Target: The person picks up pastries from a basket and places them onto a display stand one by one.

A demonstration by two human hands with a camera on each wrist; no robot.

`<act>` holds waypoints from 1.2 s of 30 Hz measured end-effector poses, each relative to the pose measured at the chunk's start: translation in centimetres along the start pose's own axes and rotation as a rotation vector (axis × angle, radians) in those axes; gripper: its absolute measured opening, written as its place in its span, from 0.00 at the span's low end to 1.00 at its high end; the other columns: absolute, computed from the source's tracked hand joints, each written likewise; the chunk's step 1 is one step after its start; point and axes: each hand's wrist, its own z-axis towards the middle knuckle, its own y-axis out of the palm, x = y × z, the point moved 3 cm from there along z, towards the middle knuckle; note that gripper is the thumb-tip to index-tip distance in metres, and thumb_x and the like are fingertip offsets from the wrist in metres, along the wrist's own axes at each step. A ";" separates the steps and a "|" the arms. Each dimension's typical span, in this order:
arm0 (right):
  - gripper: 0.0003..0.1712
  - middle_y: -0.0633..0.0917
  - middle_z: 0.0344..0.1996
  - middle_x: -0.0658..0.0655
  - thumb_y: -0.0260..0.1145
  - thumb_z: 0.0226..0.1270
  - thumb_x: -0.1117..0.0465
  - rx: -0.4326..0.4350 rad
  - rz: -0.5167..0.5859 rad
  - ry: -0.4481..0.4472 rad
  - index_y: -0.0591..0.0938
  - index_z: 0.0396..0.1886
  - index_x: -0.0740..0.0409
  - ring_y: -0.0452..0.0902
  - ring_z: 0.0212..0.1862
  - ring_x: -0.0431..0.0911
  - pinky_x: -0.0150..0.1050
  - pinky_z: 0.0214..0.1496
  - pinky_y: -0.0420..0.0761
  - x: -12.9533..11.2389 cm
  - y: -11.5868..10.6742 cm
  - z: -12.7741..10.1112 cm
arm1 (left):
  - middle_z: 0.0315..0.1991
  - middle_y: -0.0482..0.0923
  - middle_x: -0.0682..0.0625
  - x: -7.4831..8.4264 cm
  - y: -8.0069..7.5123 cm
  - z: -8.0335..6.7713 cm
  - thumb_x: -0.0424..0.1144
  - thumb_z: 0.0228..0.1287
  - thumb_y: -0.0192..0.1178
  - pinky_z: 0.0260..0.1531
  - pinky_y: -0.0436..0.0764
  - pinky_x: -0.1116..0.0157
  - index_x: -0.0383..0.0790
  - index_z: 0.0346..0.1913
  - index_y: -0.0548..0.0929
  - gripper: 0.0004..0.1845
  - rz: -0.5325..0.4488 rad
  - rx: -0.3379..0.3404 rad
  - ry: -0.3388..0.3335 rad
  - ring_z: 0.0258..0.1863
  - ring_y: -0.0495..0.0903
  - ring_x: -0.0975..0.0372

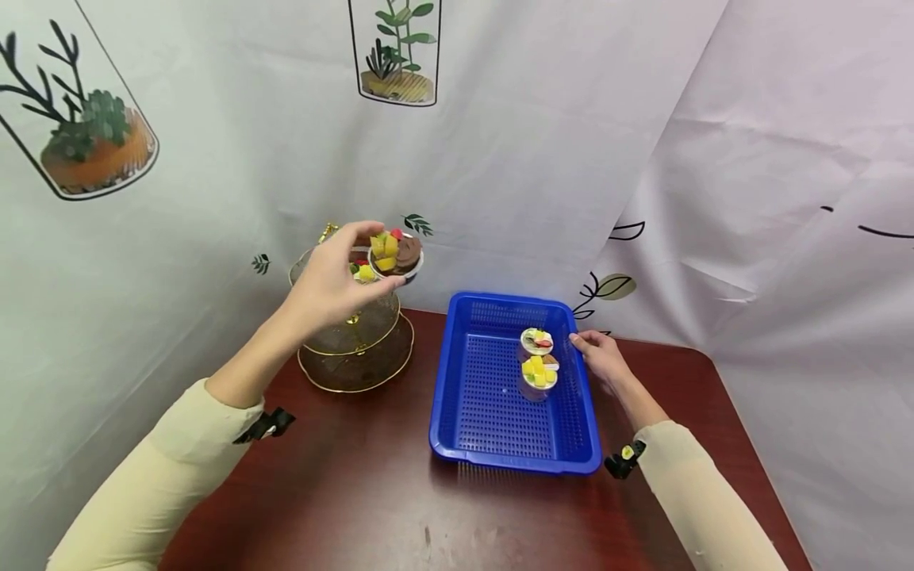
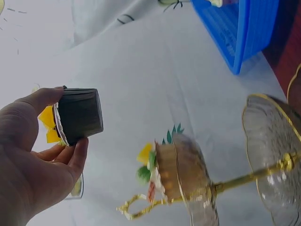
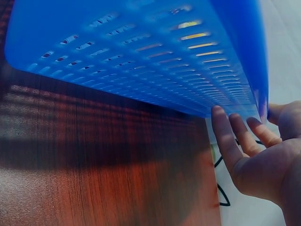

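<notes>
My left hand [image 1: 332, 274] pinches a cupcake [image 1: 407, 252] topped with chocolate cream, yellow fruit chunks and a red piece. In the left wrist view the cupcake's dark cup [image 2: 81, 115] lies tilted sideways between thumb and fingers. It is held up beside the top of a clear tiered stand [image 1: 350, 373] with gold rims. Another fruit-topped cupcake [image 2: 169, 172] sits on that top tier, partly hidden by the hand in the head view. At the right rim of a blue basket [image 1: 493, 458], my right hand [image 1: 603, 357] grips the edge, thumb on the rim and fingers against the outer side.
Inside the basket, toward its right side, stand two cups of dessert, one with a white top [image 1: 535, 341] and one with yellow fruit [image 1: 537, 373]. A dark red wooden table [image 1: 357, 492] carries everything. Behind it hangs a printed white cloth [image 1: 514, 174].
</notes>
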 end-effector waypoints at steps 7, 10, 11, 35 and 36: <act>0.26 0.82 0.50 0.62 0.57 0.86 0.49 -0.002 -0.007 0.002 0.75 0.66 0.67 0.80 0.43 0.46 0.36 0.41 0.84 0.0 0.0 0.0 | 0.60 0.82 0.41 -0.4 -2.4 -0.1 0.38 0.58 0.81 0.58 0.81 0.49 0.32 0.71 0.74 0.40 0.027 0.091 -0.001 0.58 0.81 0.51; 0.26 0.83 0.49 0.61 0.57 0.86 0.49 -0.001 -0.005 0.006 0.75 0.66 0.66 0.81 0.42 0.46 0.36 0.40 0.84 0.0 0.0 0.1 | 0.60 0.81 0.40 -0.6 -3.4 -0.2 0.37 0.58 0.80 0.60 0.80 0.50 0.31 0.71 0.73 0.40 0.032 0.116 -0.019 0.57 0.82 0.49; 0.26 0.83 0.49 0.61 0.57 0.86 0.48 -0.003 -0.006 0.006 0.75 0.66 0.66 0.80 0.42 0.46 0.36 0.40 0.84 0.0 0.0 0.2 | 0.60 0.80 0.40 -0.7 -3.7 -0.2 0.37 0.59 0.80 0.61 0.80 0.51 0.31 0.71 0.73 0.40 0.025 0.121 -0.028 0.58 0.82 0.49; 0.28 0.82 0.51 0.62 0.57 0.86 0.48 -0.003 0.000 0.012 0.75 0.67 0.67 0.80 0.44 0.46 0.35 0.42 0.84 0.2 0.0 0.2 | 0.63 0.77 0.41 -4.6 -9.3 -0.3 0.46 0.63 0.77 0.64 0.76 0.67 0.36 0.75 0.71 0.42 0.046 0.313 -0.262 0.60 0.78 0.57; 0.28 0.82 0.51 0.62 0.57 0.85 0.48 -0.003 0.003 0.012 0.75 0.67 0.67 0.80 0.44 0.46 0.35 0.42 0.84 0.2 0.0 0.2 | 0.64 0.77 0.41 -4.8 -9.4 -0.3 0.47 0.63 0.77 0.64 0.76 0.67 0.37 0.75 0.70 0.42 0.053 0.313 -0.273 0.60 0.78 0.57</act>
